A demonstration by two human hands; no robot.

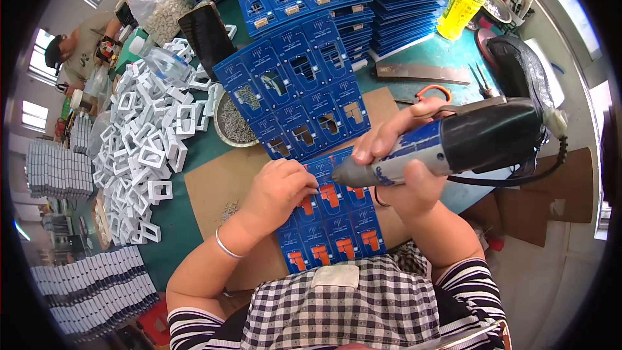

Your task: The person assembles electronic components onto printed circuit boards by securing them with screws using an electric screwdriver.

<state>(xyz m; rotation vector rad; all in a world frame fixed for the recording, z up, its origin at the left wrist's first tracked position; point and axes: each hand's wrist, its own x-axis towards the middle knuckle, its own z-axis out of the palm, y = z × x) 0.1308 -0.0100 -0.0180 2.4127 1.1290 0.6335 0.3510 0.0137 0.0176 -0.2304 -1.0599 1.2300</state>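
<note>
My right hand [414, 199] grips an electric screwdriver [414, 149] with a grey nose, a blue band and a black rear body. It is held nearly level, its nose pointing left over a blue panel [310, 236]. Rows of orange pieces [345, 246] sit in the panel's cutouts. My left hand [275, 189] rests at the panel's left side, fingers pinched together beside the screwdriver's tip; whatever they hold is hidden. Just beyond, a second blue panel [272, 58] with cutouts lies tilted, overlapping the first one's far edge. A metal bowl of small screws [232, 120] is partly behind it.
White plastic frames [149, 155] are heaped on the left, with a clear bottle [162, 61] and a dark phone [206, 35]. Stacked blue panels [408, 0], a yellow bottle [462, 5], a metal bar [422, 72] and orange-handled scissors [433, 92] stand or lie beyond. A co-worker [81, 52] sits far left.
</note>
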